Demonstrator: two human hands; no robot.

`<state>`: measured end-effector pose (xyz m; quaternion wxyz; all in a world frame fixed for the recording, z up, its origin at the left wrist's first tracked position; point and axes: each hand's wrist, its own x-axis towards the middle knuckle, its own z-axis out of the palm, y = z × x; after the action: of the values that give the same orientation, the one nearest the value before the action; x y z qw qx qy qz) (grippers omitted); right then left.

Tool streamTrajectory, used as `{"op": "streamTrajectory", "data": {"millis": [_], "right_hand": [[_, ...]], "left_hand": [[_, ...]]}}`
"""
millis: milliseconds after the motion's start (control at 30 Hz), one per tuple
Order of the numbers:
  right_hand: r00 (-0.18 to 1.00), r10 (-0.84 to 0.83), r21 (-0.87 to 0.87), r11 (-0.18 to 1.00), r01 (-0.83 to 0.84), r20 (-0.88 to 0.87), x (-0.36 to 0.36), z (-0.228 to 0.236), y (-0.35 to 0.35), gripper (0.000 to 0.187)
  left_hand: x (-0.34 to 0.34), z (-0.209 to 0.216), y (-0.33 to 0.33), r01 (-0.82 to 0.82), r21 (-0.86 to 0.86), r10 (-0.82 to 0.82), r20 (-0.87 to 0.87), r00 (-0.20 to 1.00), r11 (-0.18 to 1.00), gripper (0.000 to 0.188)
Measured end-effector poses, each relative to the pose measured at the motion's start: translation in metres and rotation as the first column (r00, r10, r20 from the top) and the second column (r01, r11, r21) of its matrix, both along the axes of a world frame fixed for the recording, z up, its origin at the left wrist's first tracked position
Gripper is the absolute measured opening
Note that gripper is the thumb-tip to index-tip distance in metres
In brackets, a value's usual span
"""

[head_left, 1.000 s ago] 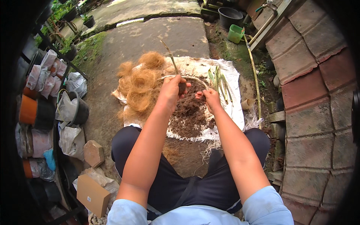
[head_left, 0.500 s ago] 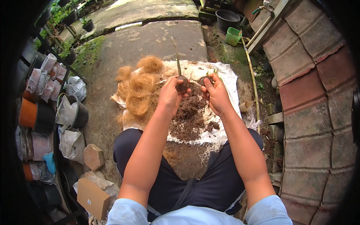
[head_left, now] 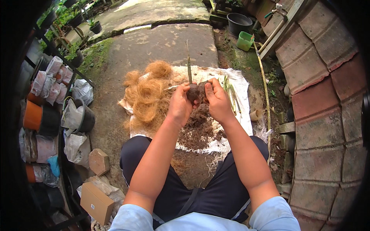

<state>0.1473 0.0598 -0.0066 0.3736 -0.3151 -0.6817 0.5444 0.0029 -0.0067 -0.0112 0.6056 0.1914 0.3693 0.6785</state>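
Note:
My left hand (head_left: 180, 104) is closed around the dark soil ball (head_left: 192, 93) of a plant, whose slim green stem (head_left: 189, 70) stands upright. Against the ball's right side, my right hand (head_left: 219, 102) grips a clump of dark soil (head_left: 202, 87), thumb on top. The two lumps touch. Below both hands, loose brown soil (head_left: 196, 131) with stringy roots is heaped on a white woven sheet (head_left: 243, 82). Brown fibre bundles (head_left: 148, 94) lie to the left of my left hand. Long green stalks (head_left: 230, 90) rest on the sheet beyond my right hand.
Pots and bagged plants (head_left: 46, 115) line the left side, with a cardboard box (head_left: 95, 203) near my left arm. Stacked roof tiles (head_left: 320, 123) border the right. A green container (head_left: 244, 41) and a black basin (head_left: 239, 24) stand at the far right. A yellowish pole (head_left: 266, 104) runs along the sheet's right.
My right hand has moved left, bringing its soil clump from apart into contact with the soil ball in my left hand. More of the green stalks shows. The whole view has shifted slightly.

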Motion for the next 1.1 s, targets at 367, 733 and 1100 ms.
{"op": "streamTrajectory", "data": {"millis": [367, 733, 1100], "right_hand": [[0.961, -0.203, 0.339, 0.932, 0.13, 0.188, -0.007, 0.014, 0.002, 0.03], [0.977, -0.213, 0.359, 0.909, 0.211, -0.034, -0.012, 0.012, -0.003, 0.023], [0.881, 0.327, -0.282, 0.859, -0.428, -0.343, 0.028, 0.031, 0.025, 0.013]], "left_hand": [[0.017, -0.028, 0.014, -0.116, 0.024, 0.107, -0.606, 0.788, 0.993, 0.057], [0.024, -0.014, 0.016, -0.138, 0.187, 0.222, -0.573, 0.789, 0.973, 0.051], [0.008, 0.013, 0.0, 0.224, 0.129, -0.172, -0.325, 0.93, 0.966, 0.034]]}}
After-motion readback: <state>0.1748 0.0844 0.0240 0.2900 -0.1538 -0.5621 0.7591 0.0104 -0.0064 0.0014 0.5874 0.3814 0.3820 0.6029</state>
